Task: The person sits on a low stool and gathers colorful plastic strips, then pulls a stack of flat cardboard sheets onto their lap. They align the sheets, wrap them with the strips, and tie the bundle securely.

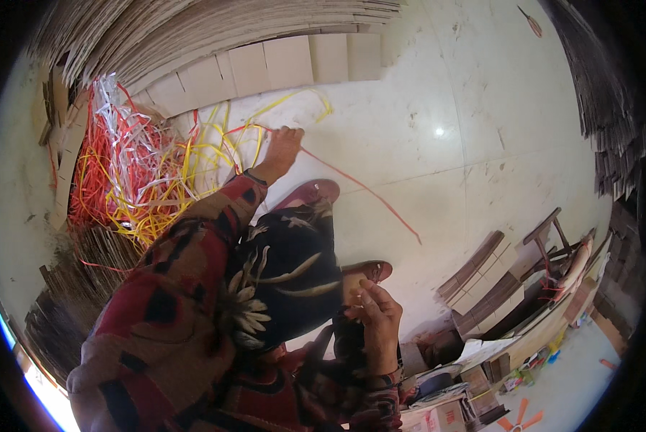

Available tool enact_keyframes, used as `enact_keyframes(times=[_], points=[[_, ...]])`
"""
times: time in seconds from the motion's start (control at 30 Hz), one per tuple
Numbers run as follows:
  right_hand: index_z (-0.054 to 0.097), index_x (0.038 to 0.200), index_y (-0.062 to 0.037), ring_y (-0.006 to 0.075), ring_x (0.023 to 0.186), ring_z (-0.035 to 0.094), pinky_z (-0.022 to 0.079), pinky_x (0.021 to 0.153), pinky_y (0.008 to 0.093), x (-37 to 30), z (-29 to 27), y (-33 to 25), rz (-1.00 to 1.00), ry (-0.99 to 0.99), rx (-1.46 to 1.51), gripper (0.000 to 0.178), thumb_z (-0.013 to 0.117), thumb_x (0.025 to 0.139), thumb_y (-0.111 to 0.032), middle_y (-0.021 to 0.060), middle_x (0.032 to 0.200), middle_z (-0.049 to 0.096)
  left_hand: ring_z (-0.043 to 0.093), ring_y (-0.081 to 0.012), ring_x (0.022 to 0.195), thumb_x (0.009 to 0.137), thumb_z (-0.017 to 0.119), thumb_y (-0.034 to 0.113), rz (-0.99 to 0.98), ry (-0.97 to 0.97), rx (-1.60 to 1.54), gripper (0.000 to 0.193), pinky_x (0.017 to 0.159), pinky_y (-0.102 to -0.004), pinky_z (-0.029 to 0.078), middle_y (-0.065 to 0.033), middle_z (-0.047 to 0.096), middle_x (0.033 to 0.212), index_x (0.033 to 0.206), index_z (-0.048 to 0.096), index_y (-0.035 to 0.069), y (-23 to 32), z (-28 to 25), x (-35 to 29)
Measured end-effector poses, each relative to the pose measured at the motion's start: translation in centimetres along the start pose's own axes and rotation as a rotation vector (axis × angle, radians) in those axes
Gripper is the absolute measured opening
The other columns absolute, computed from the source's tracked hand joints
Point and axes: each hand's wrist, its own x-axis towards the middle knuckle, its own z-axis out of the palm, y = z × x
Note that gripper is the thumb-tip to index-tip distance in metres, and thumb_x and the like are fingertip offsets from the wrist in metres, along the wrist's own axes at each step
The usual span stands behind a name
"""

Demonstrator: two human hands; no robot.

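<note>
My left hand (283, 151) reaches out over the floor, its fingers closed around a thin red strap (369, 191). One end of the strap trails across the floor to the right; the other runs toward a tangled heap of red, white and yellow straps (132, 162). Loose yellow straps (218, 147) spread from the heap to just beside this hand. Near my knee, my right hand (382, 317) is raised with thumb and fingers pinched together. Whatever sits between those fingertips, if anything, is too small to make out.
Stacked flat cardboard (215, 36) lines the far side, with more dark stacks (600, 93) at the right and some (85, 273) at the left. Low cardboard bundles (485, 281) and a wooden stool (549, 234) stand at lower right. My feet in reddish shoes (323, 191) are on the floor.
</note>
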Motion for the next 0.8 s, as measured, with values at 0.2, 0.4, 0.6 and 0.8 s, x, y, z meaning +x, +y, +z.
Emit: enact_keyframes(times=[0.2, 0.4, 0.6, 0.8], points=[[0.056, 0.115, 0.0075, 0.0177, 0.074, 0.065, 0.054, 0.063, 0.0256, 0.8, -0.2, 0.6, 0.012, 0.029, 0.021, 0.033, 0.061, 0.087, -0.009, 0.0129, 0.093, 0.065, 0.03, -0.0336, 0.133, 0.067, 0.076, 0.024, -0.544, 0.302, 0.155, 0.094, 0.106, -0.0539, 0.023, -0.0152, 0.042, 0.138, 0.142, 0.023, 0.004, -6.7, -1.9, 0.9], [0.061, 0.105, 0.0033, 0.0147, 0.077, 0.062, 0.05, 0.067, 0.0247, 0.4, 0.2, -0.2, 0.009, -0.024, 0.044, 0.022, 0.059, 0.086, -0.008, 0.0086, 0.09, 0.065, 0.05, -0.0316, 0.111, 0.073, 0.072, 0.023, -0.379, -0.081, 0.249, 0.073, 0.103, -0.0573, 0.026, -0.0112, 0.061, 0.107, 0.132, 0.036, 0.001, -7.8, 1.0, 0.3], [0.056, 0.117, 0.0032, 0.0181, 0.083, 0.064, 0.053, 0.067, 0.0266, 0.5, -0.4, 1.2, -0.072, -0.008, -0.056, 0.032, 0.06, 0.088, -0.009, 0.0099, 0.099, 0.063, 0.054, -0.0336, 0.083, 0.065, 0.056, 0.003, 0.2, 0.131, 0.132, 0.017, 0.074, -0.0478, 0.039, -0.0132, 0.058, 0.081, 0.082, 0.055, 0.008, -11.0, 4.9, -4.3], [0.054, 0.12, 0.005, 0.0129, 0.087, 0.06, 0.051, 0.063, 0.0245, 1.7, -3.0, 3.0, -0.208, -0.042, 0.002, 0.035, 0.06, 0.089, -0.01, 0.0091, 0.102, 0.063, 0.049, -0.0326, 0.102, 0.074, 0.058, 0.002, 0.02, -0.029, 0.068, 0.028, 0.081, -0.0485, 0.044, -0.0146, 0.05, 0.107, 0.101, 0.05, 0.002, -4.8, 3.1, -3.4]])
